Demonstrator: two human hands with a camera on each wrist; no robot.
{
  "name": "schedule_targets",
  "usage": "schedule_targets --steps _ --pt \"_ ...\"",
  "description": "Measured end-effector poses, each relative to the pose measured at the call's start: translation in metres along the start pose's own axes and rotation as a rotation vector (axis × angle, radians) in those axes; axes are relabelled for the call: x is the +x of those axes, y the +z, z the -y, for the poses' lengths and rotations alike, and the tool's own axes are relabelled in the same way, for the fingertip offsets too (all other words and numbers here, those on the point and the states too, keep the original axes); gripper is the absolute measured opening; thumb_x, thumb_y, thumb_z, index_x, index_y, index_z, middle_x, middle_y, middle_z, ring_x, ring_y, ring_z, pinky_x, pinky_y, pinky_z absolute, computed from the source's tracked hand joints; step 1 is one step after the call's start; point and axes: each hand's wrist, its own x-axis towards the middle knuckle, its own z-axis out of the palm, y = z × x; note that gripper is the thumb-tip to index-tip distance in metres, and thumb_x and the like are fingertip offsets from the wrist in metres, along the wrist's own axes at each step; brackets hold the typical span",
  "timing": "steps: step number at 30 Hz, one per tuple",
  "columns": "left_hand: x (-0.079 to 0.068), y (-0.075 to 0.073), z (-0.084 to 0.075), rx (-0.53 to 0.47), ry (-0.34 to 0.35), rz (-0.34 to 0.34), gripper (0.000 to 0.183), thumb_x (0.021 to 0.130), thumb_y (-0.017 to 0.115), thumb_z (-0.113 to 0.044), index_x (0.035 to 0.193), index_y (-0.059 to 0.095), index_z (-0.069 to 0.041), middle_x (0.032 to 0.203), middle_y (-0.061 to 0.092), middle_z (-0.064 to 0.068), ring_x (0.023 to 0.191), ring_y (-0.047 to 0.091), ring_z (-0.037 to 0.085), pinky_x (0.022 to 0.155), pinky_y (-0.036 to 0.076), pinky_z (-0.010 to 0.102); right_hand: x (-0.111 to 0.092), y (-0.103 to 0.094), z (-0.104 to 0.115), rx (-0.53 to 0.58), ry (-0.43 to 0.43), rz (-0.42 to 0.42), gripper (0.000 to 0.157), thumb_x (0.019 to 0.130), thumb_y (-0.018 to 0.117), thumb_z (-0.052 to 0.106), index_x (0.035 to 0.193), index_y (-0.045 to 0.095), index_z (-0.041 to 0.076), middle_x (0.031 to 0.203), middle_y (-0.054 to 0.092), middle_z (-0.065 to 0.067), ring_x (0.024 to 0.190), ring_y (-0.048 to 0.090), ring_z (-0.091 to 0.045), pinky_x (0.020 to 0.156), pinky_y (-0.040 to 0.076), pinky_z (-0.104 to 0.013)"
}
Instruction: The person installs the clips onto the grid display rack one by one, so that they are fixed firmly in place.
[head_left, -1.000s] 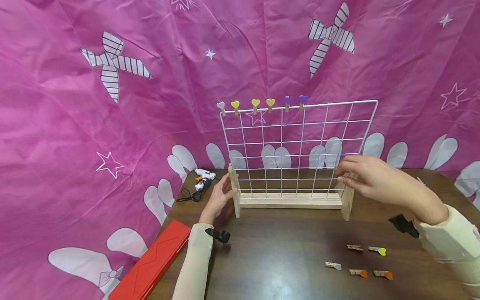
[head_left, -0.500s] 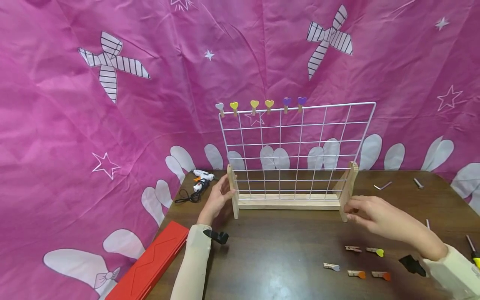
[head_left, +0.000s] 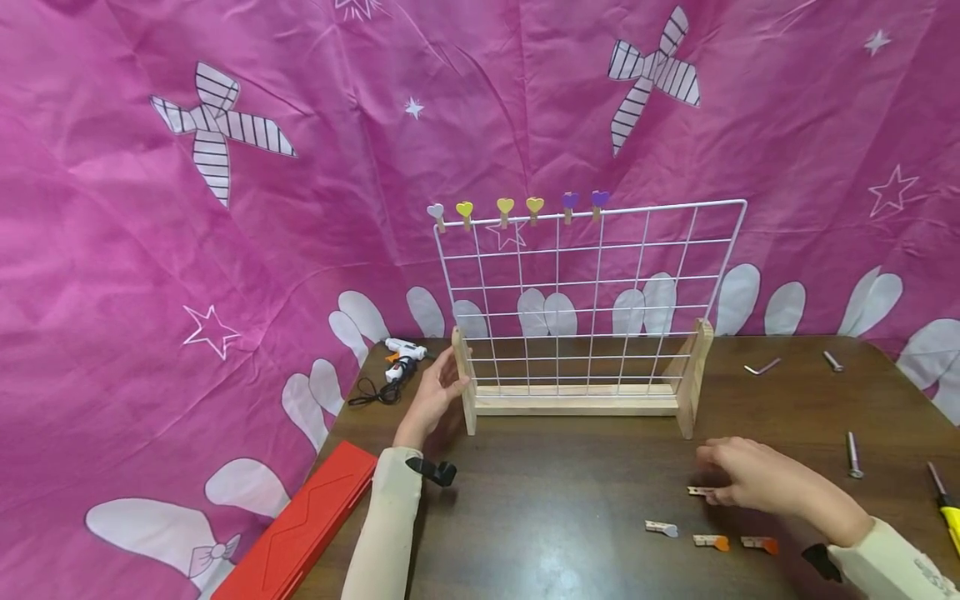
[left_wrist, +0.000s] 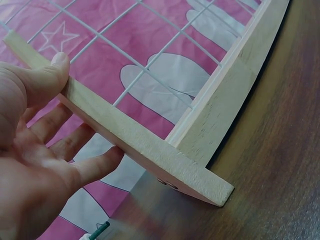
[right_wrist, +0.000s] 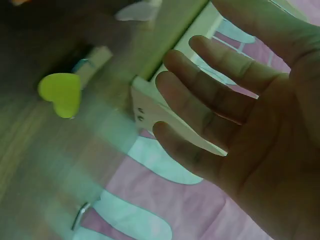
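A white wire grid rack with a wooden base (head_left: 577, 408) stands on the table. My left hand (head_left: 432, 400) grips its left wooden upright (left_wrist: 145, 135), thumb over the front edge and fingertips against the outer side. Heart clothespins, such as a bright yellow one (head_left: 465, 210) and a purple one (head_left: 600, 200), sit clipped along the left half of the top wire. My right hand (head_left: 761, 479) hovers low over the loose clothespins, fingers spread in its wrist view. A plain-looking clothespin (head_left: 698, 492) shows at its fingertips; a yellow-green heart clothespin (right_wrist: 60, 95) lies beneath, hidden from the head view.
A grey heart clothespin (head_left: 662, 528) and two orange ones (head_left: 711, 542) lie in front. Bolts (head_left: 853, 455), a hex key (head_left: 762, 367) and a yellow-handled screwdriver (head_left: 948, 512) are at right. At left are a glue gun (head_left: 406, 349) and a red case (head_left: 303, 521).
My right hand has moved from the rack's right upright down and toward me, to the loose clothespins. My left hand keeps its grip on the left upright.
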Motion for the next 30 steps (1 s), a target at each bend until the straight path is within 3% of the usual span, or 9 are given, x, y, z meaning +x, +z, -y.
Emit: schedule_targets --steps 7,15,26,30 --pt "0.000 -0.001 0.000 -0.003 0.001 -0.008 0.062 0.087 0.052 0.011 0.142 0.030 -0.004 0.143 0.034 0.023 0.132 0.033 0.030 0.104 0.029 0.048 0.001 0.012 -0.005 -0.110 -0.007 -0.007 0.029 0.060 0.082 0.016 0.071 0.056 0.020 0.071 0.048 0.011 0.059 0.042 -0.005 0.047 0.034 -0.026" --pt "0.001 -0.001 0.002 0.006 0.021 0.001 0.061 0.087 0.053 0.010 0.143 0.030 -0.004 0.142 0.036 0.021 0.131 0.033 0.030 0.104 0.029 0.048 0.001 0.020 -0.008 -0.105 -0.074 -0.045 0.036 0.057 0.080 0.008 0.062 0.048 0.023 0.063 0.038 0.017 0.056 0.033 -0.002 0.048 0.027 -0.023" --pt "0.001 0.000 0.003 0.015 0.005 0.002 0.061 0.088 0.051 0.011 0.143 0.028 -0.004 0.143 0.035 0.020 0.131 0.034 0.032 0.102 0.031 0.050 0.002 0.026 -0.009 -0.108 -0.061 -0.054 0.035 0.063 0.077 0.006 0.059 0.046 0.023 0.059 0.035 0.019 0.051 0.031 0.000 0.045 0.026 -0.021" --pt "0.001 0.000 0.003 0.017 0.016 0.003 0.061 0.088 0.052 0.010 0.143 0.029 -0.004 0.143 0.035 0.021 0.131 0.033 0.032 0.103 0.030 0.050 0.002 0.023 -0.008 -0.112 -0.086 -0.095 0.037 0.063 0.077 0.005 0.058 0.046 0.024 0.059 0.034 0.019 0.051 0.029 0.001 0.044 0.025 -0.020"
